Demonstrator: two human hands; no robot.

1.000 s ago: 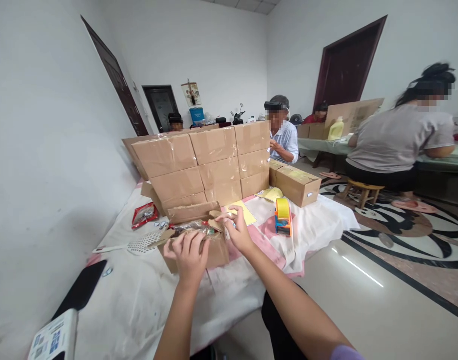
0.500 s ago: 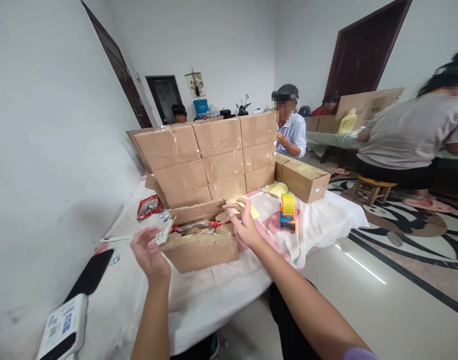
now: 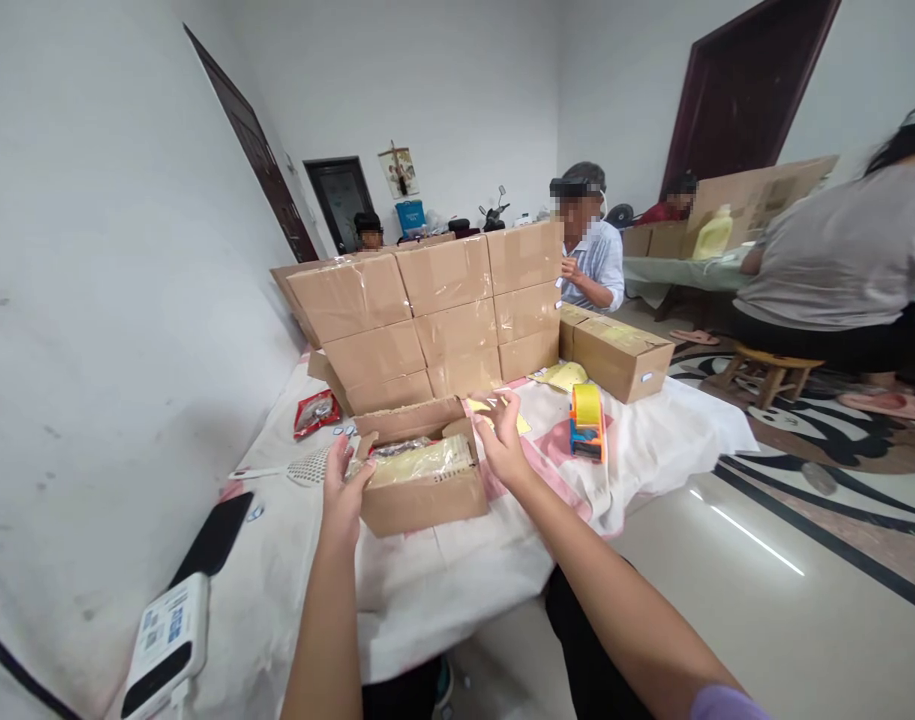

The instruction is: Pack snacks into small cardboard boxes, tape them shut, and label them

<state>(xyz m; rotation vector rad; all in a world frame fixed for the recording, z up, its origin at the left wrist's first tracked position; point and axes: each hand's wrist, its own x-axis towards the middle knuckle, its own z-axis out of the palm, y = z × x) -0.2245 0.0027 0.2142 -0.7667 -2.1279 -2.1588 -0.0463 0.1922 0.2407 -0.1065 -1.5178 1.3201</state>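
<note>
An open cardboard box (image 3: 425, 506) stands on the cloth-covered table in front of me. Its near flap (image 3: 419, 462), yellowish with shiny tape, lies folded inward over part of the contents. Behind that flap, a clear-wrapped packet with red edges (image 3: 404, 447) shows in part. My left hand (image 3: 343, 492) is at the box's left end, thumb and fingers apart, the thumb near the flap; whether it touches I cannot tell. Beside the right end is my right hand (image 3: 502, 440), fingers curved and apart, holding nothing. A white fly swatter (image 3: 307, 466) lies left of the box.
Stacked cartons (image 3: 446, 315) form a wall behind the box. Right of it stand an orange-and-blue tape dispenser (image 3: 586, 425) and a long carton (image 3: 622, 355). A red packet (image 3: 316, 413), a black phone (image 3: 213, 540) and a white device (image 3: 166, 640) lie left. Co-workers sit beyond.
The near flap has folded inward over the packet. My left hand has moved right, closer to the box. My right hand has shifted slightly right, off the box's far corner. The view has turned slightly.
</note>
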